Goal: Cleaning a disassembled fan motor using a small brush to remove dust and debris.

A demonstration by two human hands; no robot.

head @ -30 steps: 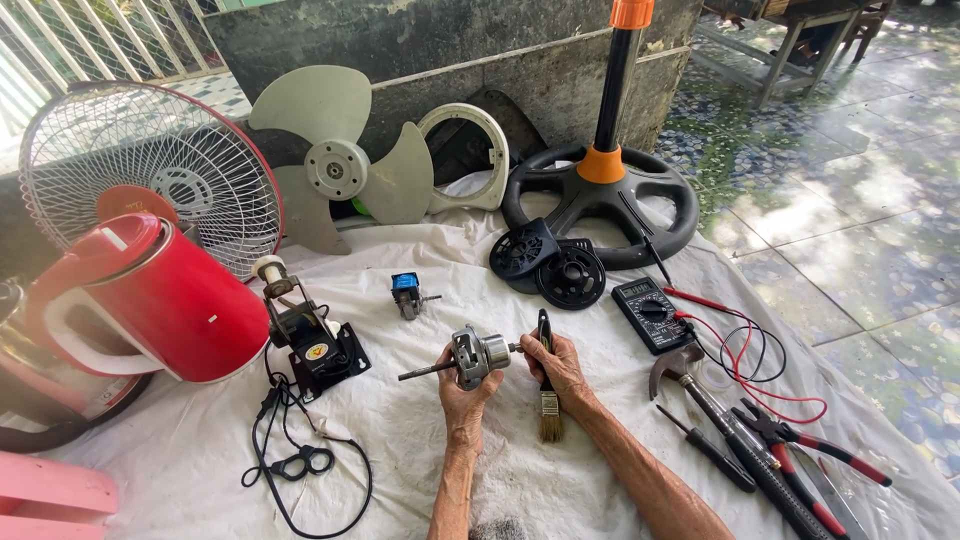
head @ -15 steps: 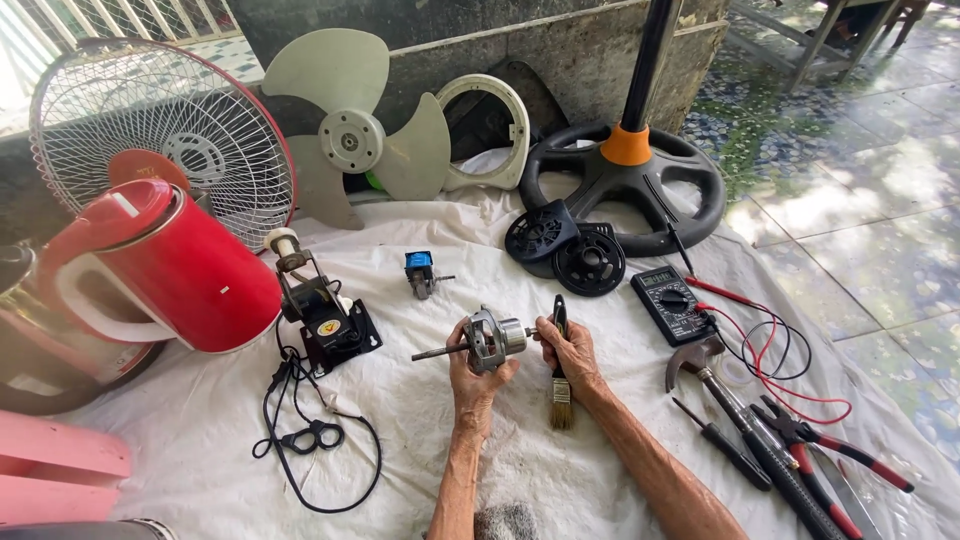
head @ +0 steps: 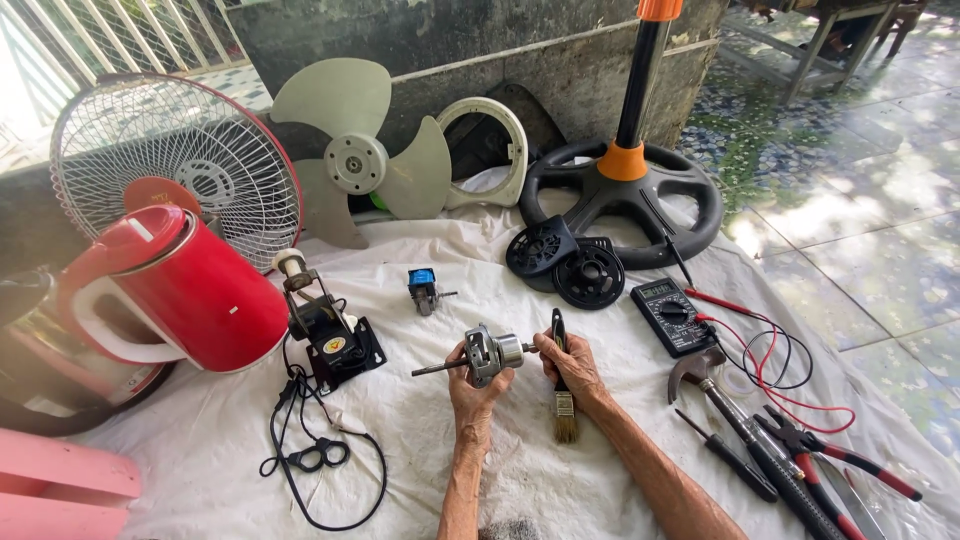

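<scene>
I count one red plastic electric kettle (head: 185, 290), one pale green three-bladed fan propeller (head: 358, 160), one round wire fan guard (head: 170, 165), two black round vented covers (head: 590, 275), one wooden-handled paintbrush (head: 562, 395), and one black multimeter (head: 672, 315).

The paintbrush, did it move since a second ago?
No. The paintbrush sits in the right hand, the same way off the multimeter as before; only the camera shifted.

Motor (head: 488, 353) on cloth (head: 420, 440) centre, kettle (head: 190, 290) left, multimeter (head: 671, 315) right, paintbrush (head: 563, 395) just right of motor, fan blade (head: 355, 160) behind.
</scene>
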